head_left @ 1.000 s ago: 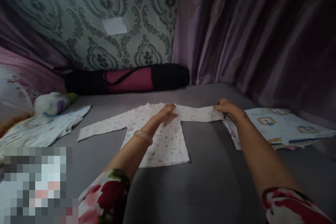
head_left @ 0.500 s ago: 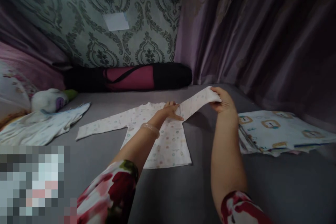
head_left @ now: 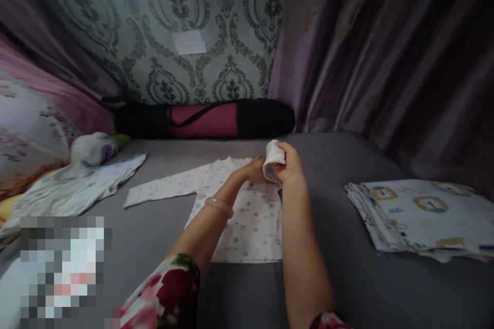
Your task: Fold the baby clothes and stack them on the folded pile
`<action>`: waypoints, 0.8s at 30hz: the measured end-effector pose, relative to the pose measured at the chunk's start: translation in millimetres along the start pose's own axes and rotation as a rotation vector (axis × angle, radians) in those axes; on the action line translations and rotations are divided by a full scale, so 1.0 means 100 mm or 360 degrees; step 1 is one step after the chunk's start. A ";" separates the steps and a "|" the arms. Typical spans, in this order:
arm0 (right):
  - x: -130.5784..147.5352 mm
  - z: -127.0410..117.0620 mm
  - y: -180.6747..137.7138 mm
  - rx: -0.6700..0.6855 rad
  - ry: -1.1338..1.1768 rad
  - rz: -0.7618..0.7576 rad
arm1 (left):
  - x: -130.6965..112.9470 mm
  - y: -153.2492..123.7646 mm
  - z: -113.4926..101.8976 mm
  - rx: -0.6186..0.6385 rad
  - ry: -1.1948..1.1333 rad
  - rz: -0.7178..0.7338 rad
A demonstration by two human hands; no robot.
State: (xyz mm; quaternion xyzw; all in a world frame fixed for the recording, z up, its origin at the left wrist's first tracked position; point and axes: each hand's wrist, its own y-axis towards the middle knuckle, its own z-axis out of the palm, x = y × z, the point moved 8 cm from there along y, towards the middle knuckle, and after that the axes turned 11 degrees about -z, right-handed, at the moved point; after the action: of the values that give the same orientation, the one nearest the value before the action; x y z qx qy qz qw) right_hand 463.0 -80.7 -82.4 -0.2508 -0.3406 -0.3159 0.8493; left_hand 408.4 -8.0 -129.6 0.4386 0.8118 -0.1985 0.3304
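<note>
A small white long-sleeved shirt [head_left: 247, 221] with a pale print lies spread on the grey bed surface, its left sleeve [head_left: 162, 191] stretched out sideways. My right hand [head_left: 292, 164] is closed on the cuff of the other sleeve [head_left: 275, 153], which is raised and folded in over the shirt's shoulder. Against that shoulder rests my left hand [head_left: 254, 169], pressed down on the fabric; the raised cuff hides some of its fingers, and those that show look extended. A bracelet [head_left: 219, 207] circles my left wrist.
A stack of folded printed cloths [head_left: 428, 211] lies at right. To the left are a loose printed garment [head_left: 88, 185] and a white plush toy [head_left: 92, 149]. A long black and pink bag [head_left: 204, 119] lies along the wall, with curtains [head_left: 347, 51] at the right.
My right hand has carried the sleeve cuff left and inward, from stretched out to folded over toward the shirt. My left hand stays at the shoulder. The view has shifted slightly.
</note>
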 end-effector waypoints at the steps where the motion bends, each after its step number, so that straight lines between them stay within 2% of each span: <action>1: 0.00 0.01 0.01 0.0008 -0.0029 -0.0022 | 0.09 -0.09 -0.08 -0.0042 -0.0124 -0.0083; 5: -0.09 0.17 0.00 0.0120 -0.0340 -0.0211 | 0.58 -0.60 -0.45 -0.0402 -0.0857 -0.0559; 7: -0.24 0.30 -0.07 0.0228 -0.0599 -0.0281 | 0.77 -0.83 -0.57 -0.0536 -0.1248 -0.0696; 10: -0.63 0.54 -0.24 0.0623 -0.0963 -0.0169 | 0.93 -0.99 -0.62 -0.0544 -0.1646 -0.0814; 12: -0.85 0.62 -0.35 0.0897 -0.1135 -0.0038 | 0.99 -0.99 -0.59 -0.0490 -0.1722 -0.0865; 14: -0.90 0.59 -0.35 0.0973 -0.1236 -0.0001 | 1.05 -0.97 -0.58 -0.0528 -0.1678 -0.0901; 16: -0.76 0.47 -0.23 0.0877 -0.1256 -0.0062 | 1.12 -0.94 -0.59 -0.0619 -0.1602 -0.0882; 19: -0.40 0.17 0.04 0.0549 -0.1143 -0.0188 | 1.19 -0.92 -0.60 -0.0718 -0.1526 -0.0803; 22: -0.09 -0.16 0.26 0.0249 -0.1035 -0.0327 | 1.22 -0.91 -0.61 -0.0700 -0.1547 -0.0693; 24: 0.01 -0.35 0.35 0.0155 -0.1163 -0.0391 | 1.22 -0.91 -0.61 -0.0675 -0.1568 -0.0651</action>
State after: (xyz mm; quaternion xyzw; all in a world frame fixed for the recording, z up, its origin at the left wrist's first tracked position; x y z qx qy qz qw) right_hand 503.1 -79.8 -111.9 -0.2637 -0.6629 -0.2884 0.6386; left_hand 260.9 50.9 -170.2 0.0524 0.6525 -0.2721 0.7053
